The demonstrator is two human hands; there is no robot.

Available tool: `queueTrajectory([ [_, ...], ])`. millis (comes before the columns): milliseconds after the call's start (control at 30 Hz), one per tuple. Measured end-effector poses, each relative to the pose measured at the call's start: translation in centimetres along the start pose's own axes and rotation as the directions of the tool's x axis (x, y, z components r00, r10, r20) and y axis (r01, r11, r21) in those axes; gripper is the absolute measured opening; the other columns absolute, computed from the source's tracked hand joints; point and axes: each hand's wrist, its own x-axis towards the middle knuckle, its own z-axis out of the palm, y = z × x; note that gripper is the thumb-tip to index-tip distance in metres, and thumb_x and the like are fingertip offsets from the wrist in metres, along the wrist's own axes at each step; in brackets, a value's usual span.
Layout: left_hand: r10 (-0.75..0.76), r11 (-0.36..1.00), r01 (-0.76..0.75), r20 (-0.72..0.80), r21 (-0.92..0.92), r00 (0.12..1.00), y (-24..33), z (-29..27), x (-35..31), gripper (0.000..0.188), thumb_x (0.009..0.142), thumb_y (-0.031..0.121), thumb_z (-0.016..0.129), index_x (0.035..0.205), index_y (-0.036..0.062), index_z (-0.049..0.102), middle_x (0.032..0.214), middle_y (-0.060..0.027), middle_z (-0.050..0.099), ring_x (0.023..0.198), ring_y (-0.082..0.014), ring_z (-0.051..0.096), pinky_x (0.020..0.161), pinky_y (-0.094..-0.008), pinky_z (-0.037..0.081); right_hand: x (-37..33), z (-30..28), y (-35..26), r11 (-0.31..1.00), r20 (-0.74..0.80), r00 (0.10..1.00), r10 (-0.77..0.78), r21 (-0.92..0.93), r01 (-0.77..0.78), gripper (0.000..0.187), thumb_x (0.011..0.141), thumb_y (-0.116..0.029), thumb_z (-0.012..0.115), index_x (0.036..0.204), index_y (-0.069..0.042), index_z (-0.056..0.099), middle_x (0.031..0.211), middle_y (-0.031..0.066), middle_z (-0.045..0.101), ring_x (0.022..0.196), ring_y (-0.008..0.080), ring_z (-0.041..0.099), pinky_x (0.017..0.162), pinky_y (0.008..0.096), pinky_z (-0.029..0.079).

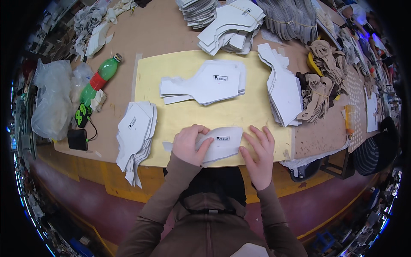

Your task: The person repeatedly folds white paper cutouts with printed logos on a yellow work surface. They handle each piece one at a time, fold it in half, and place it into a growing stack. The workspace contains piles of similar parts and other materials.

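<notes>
A white cut shoe-upper piece (221, 146) with a small dark printed label lies at the table's near edge, its far edge curving upward. My left hand (191, 144) grips its left part, thumb on top and fingers curled along the far side. At its right end is my right hand (259, 153), fingers apart, with the fingertips close to the piece's edge; whether they touch it I cannot tell. Beyond them lies a pile of similar white pieces (214, 83). Another stack of white pieces (136, 135) fans out to my left, and a tall stack (282, 88) stands to my right.
A yellow sheet (252, 113) covers the table's middle. On the left are a green bottle (102, 75), plastic bags (53, 98) and a black power bank (78, 139) with a cable. Bundled white pieces (233, 23), grey pieces (287, 19) and beige pieces (319, 96) sit farther off.
</notes>
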Motion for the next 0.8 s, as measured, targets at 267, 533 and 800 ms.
queueTrajectory([
  [267,-0.048,0.902,0.142,0.232,-0.408,0.972,1.5,-3.1,-0.8,0.03,0.094,0.016,0.072,0.119,0.0014,0.064,0.092,-0.0105,0.073,0.082,-0.013,0.068,0.075,-0.0283,0.053,0.2,-0.2,-2.7,0.701,0.223,0.947,0.23,0.638,-0.32,0.018,0.089,-0.009,0.077,0.101,0.004,0.074,0.092,0.0115,0.07,0.085,0.0199,0.064,0.078,0.0289,0.05],
  [533,0.325,0.937,-0.341,-0.171,-0.073,0.93,2.9,-2.7,-1.2,0.039,0.093,0.014,0.072,0.128,-0.0006,0.063,0.123,-0.016,0.069,0.114,-0.0294,0.065,0.099,-0.0364,0.05,0.0,-2.4,-4.3,0.834,-0.187,0.967,0.175,0.551,-0.044,0.017,0.082,-0.004,0.08,0.097,0.002,0.075,0.083,0.008,0.068,0.079,0.0209,0.062,0.069,0.0302,0.047],
  [800,0.052,0.424,0.151,0.19,-0.893,0.98,0.5,0.6,-1.5,0.058,0.102,0.006,0.055,0.156,-0.0002,0.033,0.133,-0.0186,0.062,0.119,-0.0223,0.061,0.104,-0.0337,0.046,0.3,-2.3,-5.9,0.943,-0.006,0.943,-0.332,0.015,0.333,0.036,0.077,-0.013,0.083,0.112,-0.008,0.072,0.117,0.0057,0.066,0.108,0.0297,0.06,0.095,0.0439,0.045],
])
